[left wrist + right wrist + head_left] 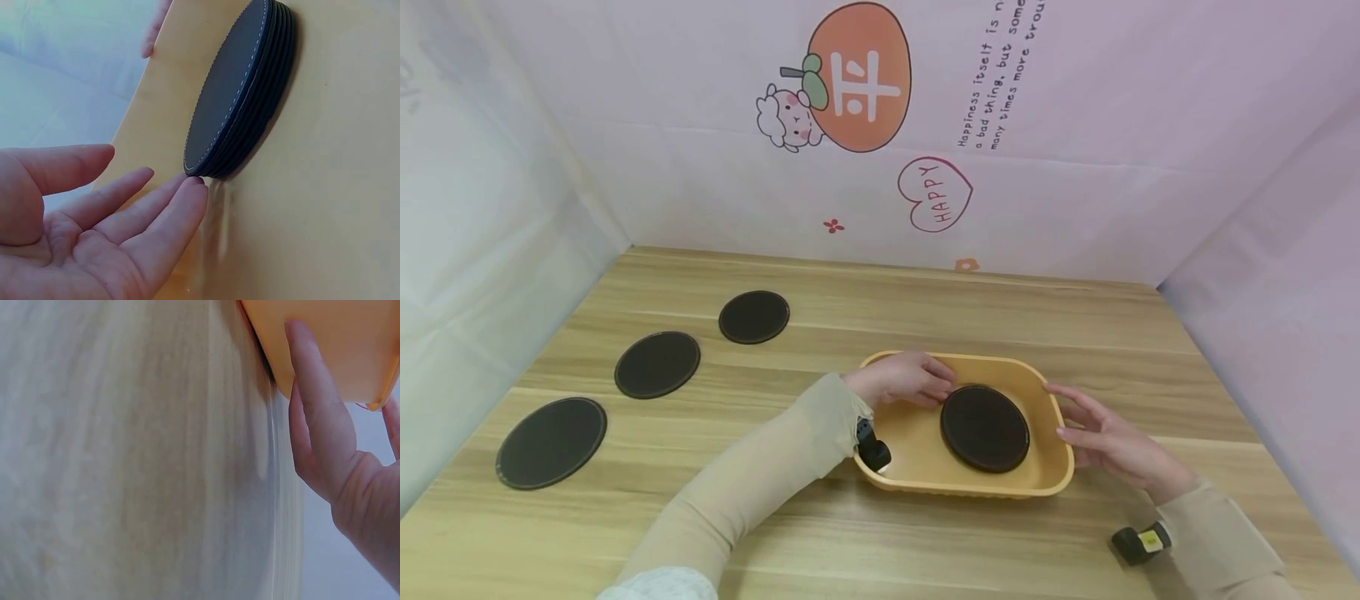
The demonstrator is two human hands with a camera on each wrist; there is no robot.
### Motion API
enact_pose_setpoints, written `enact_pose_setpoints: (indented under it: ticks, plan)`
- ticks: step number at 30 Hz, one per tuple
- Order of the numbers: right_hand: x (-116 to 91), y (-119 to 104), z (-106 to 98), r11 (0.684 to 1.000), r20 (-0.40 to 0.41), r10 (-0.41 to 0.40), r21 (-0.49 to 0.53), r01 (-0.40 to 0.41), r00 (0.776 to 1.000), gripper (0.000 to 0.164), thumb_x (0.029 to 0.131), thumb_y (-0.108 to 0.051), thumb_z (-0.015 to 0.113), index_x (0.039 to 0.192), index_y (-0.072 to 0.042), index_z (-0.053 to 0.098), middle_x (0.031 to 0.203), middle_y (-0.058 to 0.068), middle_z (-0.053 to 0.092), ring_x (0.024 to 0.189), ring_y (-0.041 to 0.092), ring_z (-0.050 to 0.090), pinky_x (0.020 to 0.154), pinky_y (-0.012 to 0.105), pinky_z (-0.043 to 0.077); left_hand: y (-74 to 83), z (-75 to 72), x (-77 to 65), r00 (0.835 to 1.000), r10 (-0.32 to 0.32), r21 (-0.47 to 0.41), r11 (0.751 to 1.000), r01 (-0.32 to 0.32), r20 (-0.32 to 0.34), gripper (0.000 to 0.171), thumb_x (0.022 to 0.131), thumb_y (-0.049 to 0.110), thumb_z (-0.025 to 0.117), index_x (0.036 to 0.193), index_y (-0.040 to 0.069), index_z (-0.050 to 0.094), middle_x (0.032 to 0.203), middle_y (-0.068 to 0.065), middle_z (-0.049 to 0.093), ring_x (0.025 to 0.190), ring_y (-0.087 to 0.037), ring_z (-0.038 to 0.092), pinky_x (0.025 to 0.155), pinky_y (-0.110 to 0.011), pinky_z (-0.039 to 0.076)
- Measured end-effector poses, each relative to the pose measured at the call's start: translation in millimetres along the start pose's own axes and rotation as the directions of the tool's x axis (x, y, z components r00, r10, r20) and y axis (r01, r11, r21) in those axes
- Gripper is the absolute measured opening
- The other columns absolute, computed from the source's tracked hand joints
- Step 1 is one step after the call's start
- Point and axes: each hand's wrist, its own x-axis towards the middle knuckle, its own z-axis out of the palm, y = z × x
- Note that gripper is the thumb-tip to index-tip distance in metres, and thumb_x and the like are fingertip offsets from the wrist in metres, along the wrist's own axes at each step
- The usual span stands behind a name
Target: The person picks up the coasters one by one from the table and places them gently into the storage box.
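Note:
A stack of round black coasters (985, 428) with pale stitched edges lies inside an orange-yellow plastic basket (977, 486). In the left wrist view several coasters (265, 87) are layered together. My left hand (912, 377) reaches over the basket's left part. Its fingertips are right at the stack's lower edge, thumb held apart, fingers loosely extended. At the basket's right end is my right hand (1108, 437), its fingers spread along the rim and outer wall. The right wrist view shows a nearly straight finger (319, 381) against the basket's outside.
Three single black coasters lie apart in a slanting row at the left: a near one (552, 442), a middle one (657, 364) and a far one (754, 317). The wood-grain table (880, 542) is bounded by printed cloth walls (1060, 208) behind and at both sides.

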Motion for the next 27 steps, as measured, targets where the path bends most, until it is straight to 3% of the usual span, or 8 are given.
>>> enact_pose_setpoints:
  ticks: [15, 22, 27]
  plan:
    - [-2, -1, 2, 1.0, 0.003, -0.004, 0.013, 0.003, 1.0, 0.059, 0.098, 0.005, 0.037, 0.144, -0.032, 0.032, 0.132, -0.012, 0.048, 0.111, 0.017, 0.06, 0.08, 0.042, 0.056, -2.0, -1.9, -0.2, 0.999, -0.003, -0.016, 1.0, 0.004, 0.053, 0.039, 0.096, 0.01, 0.052, 0.133, -0.003, 0.048, 0.131, -0.02, 0.055, 0.116, -0.032, 0.058, 0.094, -0.037, 0.051]
    - [-2, -5, 4, 1.0, -0.022, 0.024, -0.017, -0.024, 0.999, 0.057, 0.098, 0.003, 0.039, 0.144, -0.03, 0.031, 0.131, -0.013, 0.048, 0.11, 0.016, 0.061, 0.08, 0.042, 0.056, 3.3, -10.3, -6.3, 0.994, 0.086, -0.08, 0.994, -0.08, 0.073, 0.04, 0.1, 0.01, 0.043, 0.136, -0.005, 0.042, 0.136, -0.025, 0.049, 0.122, -0.037, 0.051, 0.098, -0.043, 0.048]
    - [-1, -6, 4, 0.999, -0.022, 0.041, -0.02, -0.042, 0.999, 0.057, 0.098, 0.003, 0.04, 0.145, -0.028, 0.03, 0.131, -0.009, 0.048, 0.111, 0.017, 0.06, 0.083, 0.043, 0.055, 15.2, -18.4, -18.7, 0.988, 0.151, -0.181, 0.973, -0.143, 0.029, 0.039, 0.1, 0.006, 0.043, 0.136, -0.008, 0.039, 0.14, -0.027, 0.043, 0.129, -0.039, 0.044, 0.103, -0.046, 0.043]
